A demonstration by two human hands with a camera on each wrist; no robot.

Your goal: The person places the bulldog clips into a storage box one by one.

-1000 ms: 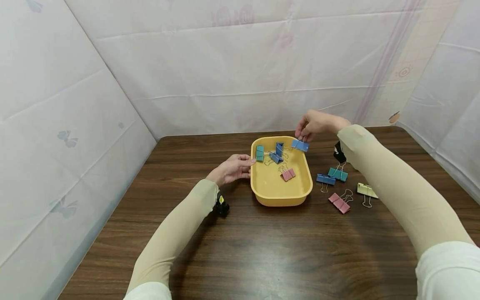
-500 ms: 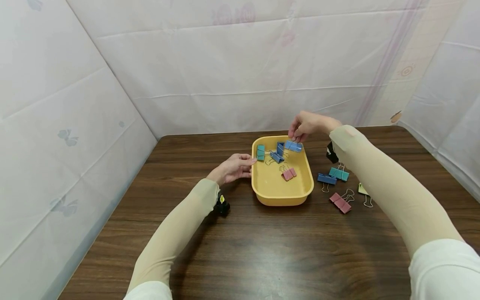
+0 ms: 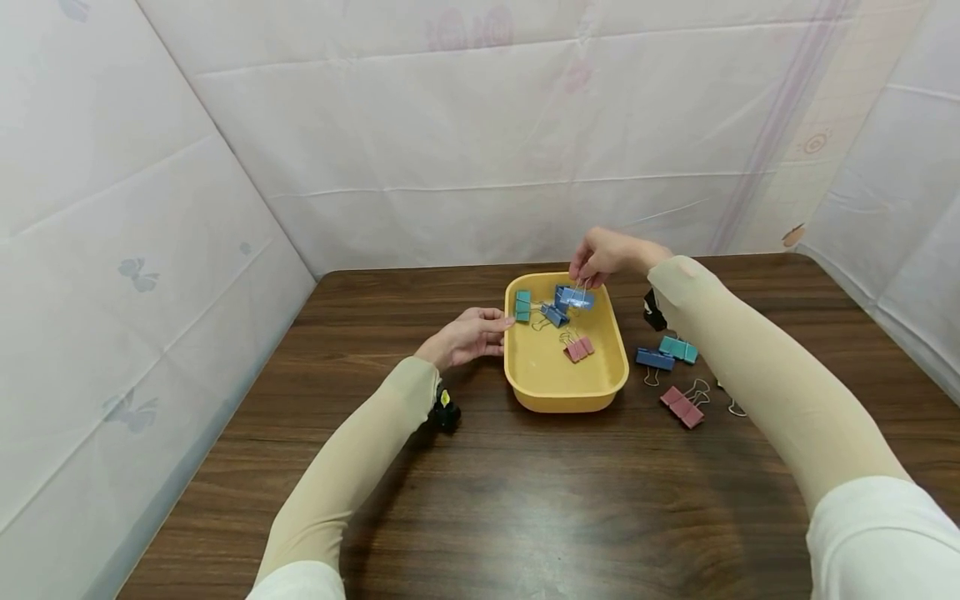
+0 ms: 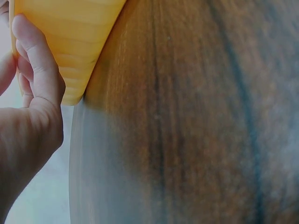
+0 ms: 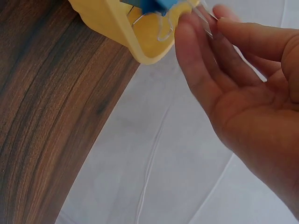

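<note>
R hand [image 3: 603, 254] pinches the wire handles of a light blue binder clip [image 3: 576, 298], hanging it over the yellow tray [image 3: 566, 396], far end. L hand [image 3: 467, 336] steadies the tray's left rim, fingers relaxed. I reckon we're mid-drop; next I'd loosen the pinch, then fetch clips right of tray.

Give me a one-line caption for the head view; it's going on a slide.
Right hand lowers a blue binder clip into a yellow tray that the left hand steadies.
</note>
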